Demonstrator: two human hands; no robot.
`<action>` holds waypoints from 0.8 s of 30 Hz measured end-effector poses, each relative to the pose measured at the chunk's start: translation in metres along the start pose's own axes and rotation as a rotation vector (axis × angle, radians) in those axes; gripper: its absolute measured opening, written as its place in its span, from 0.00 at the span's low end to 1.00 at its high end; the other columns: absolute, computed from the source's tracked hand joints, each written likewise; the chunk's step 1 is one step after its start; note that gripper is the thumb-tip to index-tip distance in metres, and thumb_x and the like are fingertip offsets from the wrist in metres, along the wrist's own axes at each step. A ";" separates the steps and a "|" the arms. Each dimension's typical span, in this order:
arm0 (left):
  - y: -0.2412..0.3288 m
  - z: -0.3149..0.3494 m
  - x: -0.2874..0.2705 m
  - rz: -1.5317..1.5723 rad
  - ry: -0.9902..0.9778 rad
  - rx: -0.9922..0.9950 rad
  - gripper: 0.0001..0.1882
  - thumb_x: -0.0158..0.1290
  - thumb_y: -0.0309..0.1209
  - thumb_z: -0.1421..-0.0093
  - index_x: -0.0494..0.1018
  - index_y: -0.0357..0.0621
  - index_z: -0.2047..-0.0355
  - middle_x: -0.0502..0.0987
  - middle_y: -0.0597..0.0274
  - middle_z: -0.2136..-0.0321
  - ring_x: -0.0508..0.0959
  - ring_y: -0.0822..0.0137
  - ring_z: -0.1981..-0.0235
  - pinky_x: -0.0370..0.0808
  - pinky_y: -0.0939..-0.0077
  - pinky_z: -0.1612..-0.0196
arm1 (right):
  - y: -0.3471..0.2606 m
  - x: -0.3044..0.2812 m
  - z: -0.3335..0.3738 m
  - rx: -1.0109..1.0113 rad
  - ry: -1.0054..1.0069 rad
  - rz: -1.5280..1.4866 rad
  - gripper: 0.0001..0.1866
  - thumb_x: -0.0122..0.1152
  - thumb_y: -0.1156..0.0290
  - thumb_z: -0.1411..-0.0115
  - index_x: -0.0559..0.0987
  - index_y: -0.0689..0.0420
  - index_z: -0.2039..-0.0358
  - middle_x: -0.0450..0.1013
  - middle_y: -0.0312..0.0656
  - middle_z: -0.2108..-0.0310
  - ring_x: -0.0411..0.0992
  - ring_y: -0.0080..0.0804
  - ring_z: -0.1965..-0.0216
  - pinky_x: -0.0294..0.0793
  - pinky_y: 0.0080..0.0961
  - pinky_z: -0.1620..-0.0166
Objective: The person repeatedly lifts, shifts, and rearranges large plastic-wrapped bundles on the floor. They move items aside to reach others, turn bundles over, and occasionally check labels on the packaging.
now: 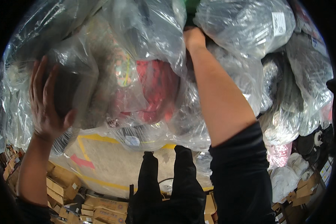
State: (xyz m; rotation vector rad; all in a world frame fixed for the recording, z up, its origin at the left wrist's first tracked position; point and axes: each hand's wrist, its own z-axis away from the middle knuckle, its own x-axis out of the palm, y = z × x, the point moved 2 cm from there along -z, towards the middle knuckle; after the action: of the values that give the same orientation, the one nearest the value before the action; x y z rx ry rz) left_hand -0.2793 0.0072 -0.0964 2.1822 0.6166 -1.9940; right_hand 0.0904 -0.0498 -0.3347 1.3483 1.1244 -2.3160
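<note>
My left hand (48,100) is open, its fingers spread against a clear plastic bag (76,61) with dark contents. At the top of the pile, my right hand (194,38) reaches into a gap between bags. Its fingers look curled around something, but the gap hides what they hold. Beside it bulges a large clear bag (246,28) with a white label, and a bit of green (191,6) shows above. Between my arms sits a clear bag holding red and black patterned stuff (156,86); a greenish, mottled bundle (123,69) shows next to it.
More filled clear bags (298,78) pile up on the right. Below the pile is a concrete floor (115,162) with yellow lines and a red mark. Cardboard boxes (108,209) lie near the lower edge, and a whitish bag (287,177) stands lower right.
</note>
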 end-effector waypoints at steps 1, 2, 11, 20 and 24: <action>-0.002 0.000 0.000 0.002 -0.016 -0.021 0.46 0.39 0.67 0.38 0.62 0.40 0.35 0.59 0.37 0.34 0.59 0.37 0.33 0.55 0.42 0.33 | 0.005 0.002 -0.008 0.031 -0.085 -0.005 0.18 0.49 0.65 0.35 0.81 0.59 0.52 0.75 0.53 0.46 0.73 0.51 0.44 0.71 0.41 0.42; -0.003 0.002 0.001 0.007 -0.031 -0.041 0.46 0.39 0.67 0.38 0.62 0.40 0.35 0.59 0.37 0.34 0.59 0.37 0.33 0.55 0.42 0.33 | 0.008 0.002 -0.015 -0.089 -0.088 0.142 0.23 0.48 0.62 0.35 0.75 0.57 0.43 0.71 0.53 0.42 0.70 0.51 0.41 0.67 0.43 0.38; -0.012 0.004 0.003 0.012 -0.067 0.012 0.47 0.38 0.68 0.38 0.60 0.39 0.34 0.59 0.37 0.34 0.60 0.38 0.34 0.56 0.45 0.33 | 0.023 0.009 -0.045 -0.215 0.017 0.092 0.23 0.48 0.62 0.35 0.75 0.58 0.43 0.71 0.53 0.42 0.70 0.51 0.41 0.67 0.43 0.38; -0.019 0.016 0.005 -0.039 -0.094 0.083 0.46 0.39 0.65 0.36 0.58 0.37 0.33 0.58 0.41 0.33 0.59 0.42 0.32 0.55 0.48 0.31 | 0.028 -0.021 -0.044 -0.239 0.112 0.012 0.23 0.48 0.62 0.35 0.75 0.58 0.43 0.71 0.53 0.42 0.70 0.51 0.41 0.67 0.43 0.38; -0.018 0.017 0.005 -0.050 -0.086 0.098 0.47 0.39 0.66 0.37 0.58 0.34 0.34 0.58 0.40 0.34 0.58 0.41 0.32 0.54 0.47 0.31 | 0.033 -0.030 -0.047 -0.240 0.146 -0.005 0.23 0.48 0.62 0.35 0.75 0.58 0.43 0.71 0.53 0.42 0.70 0.52 0.41 0.67 0.43 0.38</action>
State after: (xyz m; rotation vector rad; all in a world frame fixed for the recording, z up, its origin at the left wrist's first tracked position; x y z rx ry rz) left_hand -0.3021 0.0186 -0.0999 2.1404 0.5795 -2.1746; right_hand 0.1547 -0.0431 -0.3402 1.4399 1.3992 -2.0334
